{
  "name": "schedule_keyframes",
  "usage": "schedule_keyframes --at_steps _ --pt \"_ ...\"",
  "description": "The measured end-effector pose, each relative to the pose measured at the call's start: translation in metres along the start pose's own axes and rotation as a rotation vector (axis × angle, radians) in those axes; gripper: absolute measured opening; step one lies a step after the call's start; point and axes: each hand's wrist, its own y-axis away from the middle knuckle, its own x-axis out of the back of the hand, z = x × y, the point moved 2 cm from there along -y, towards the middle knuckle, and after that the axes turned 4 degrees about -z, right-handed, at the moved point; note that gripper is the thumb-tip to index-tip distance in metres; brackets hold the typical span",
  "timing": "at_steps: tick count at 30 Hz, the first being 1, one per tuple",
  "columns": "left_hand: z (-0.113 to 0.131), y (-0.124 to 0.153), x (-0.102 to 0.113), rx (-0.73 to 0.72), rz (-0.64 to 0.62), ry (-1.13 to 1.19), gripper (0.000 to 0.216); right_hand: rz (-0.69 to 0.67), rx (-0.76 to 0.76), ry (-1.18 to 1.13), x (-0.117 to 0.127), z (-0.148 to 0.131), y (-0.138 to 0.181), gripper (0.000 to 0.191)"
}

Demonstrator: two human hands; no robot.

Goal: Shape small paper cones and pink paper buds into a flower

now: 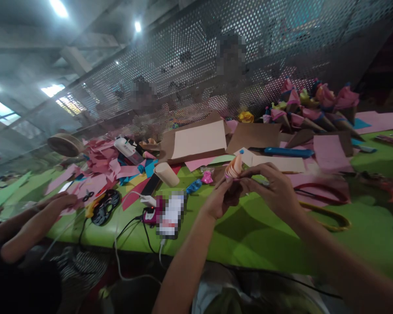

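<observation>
My left hand (223,198) is closed around the base of a peach-coloured paper swirl (235,168), held upright with its pointed tip and a small blue bead on top. My right hand (271,185) comes in from the right, its thumb and forefinger pinched together at the lower edge of that swirl. Part of the swirl's base is hidden behind my fingers. Close to my left hand lie a small pink wrapped piece (207,176) and a blue one (194,186). Just beyond my right hand is a blue utility knife (288,151).
Scissors with red and yellow handles (340,226) lie at the right on the green table (255,244). Paper cones (314,104) are heaped at the back right. A phone (172,216), cables and a purple power strip (153,213) are nearer. A co-worker's arm (39,218) reaches in at left.
</observation>
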Motion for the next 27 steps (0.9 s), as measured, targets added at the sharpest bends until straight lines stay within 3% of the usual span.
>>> schedule_keyframes --at_steps 5,15,27 --pt "0.0023 -0.0005 -0.0002 0.01 -0.038 0.039 0.052 0.003 -0.066 -0.048 0.001 0.0005 -0.0001 0.011" --pt "0.0039 0.0009 0.0 0.057 -0.179 0.022 0.051 0.0 -0.003 0.005 -0.0028 0.0049 0.0008 0.003" --pt "0.0007 -0.0015 -0.0001 0.033 -0.092 0.018 0.065 -0.001 -0.105 -0.15 -0.0015 0.0056 -0.0013 0.005"
